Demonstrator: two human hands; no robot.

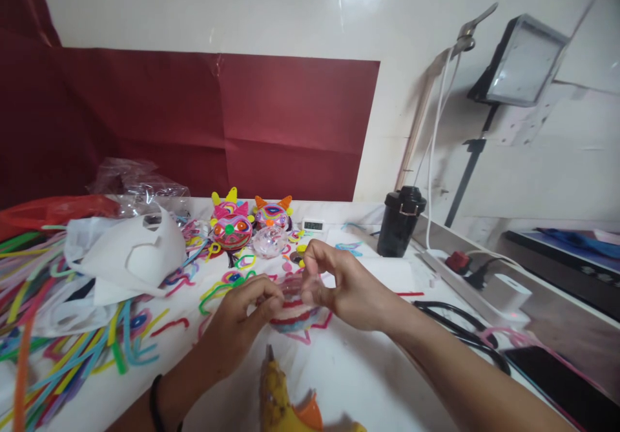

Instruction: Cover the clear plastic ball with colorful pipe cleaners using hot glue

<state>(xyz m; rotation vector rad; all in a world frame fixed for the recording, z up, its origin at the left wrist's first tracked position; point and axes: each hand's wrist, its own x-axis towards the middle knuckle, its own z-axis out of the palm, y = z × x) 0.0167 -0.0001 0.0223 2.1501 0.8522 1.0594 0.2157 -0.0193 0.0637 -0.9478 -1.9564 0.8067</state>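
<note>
Fingers of the left hand [242, 322] and right hand [339, 287] pinch together on a clear dome wound with red pipe cleaner [294, 303], held just behind the yellow glue gun [278, 396] on the white table [368, 367].

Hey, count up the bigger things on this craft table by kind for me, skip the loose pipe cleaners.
Finished pipe-cleaner cat-face balls: 2, pink and purple
Clear plastic domes: 1
Pieces held in both hands: 1, between left hand and right hand
Glue guns: 1
Black tumblers: 1
Small digital clocks: 1
Total: 7
</note>
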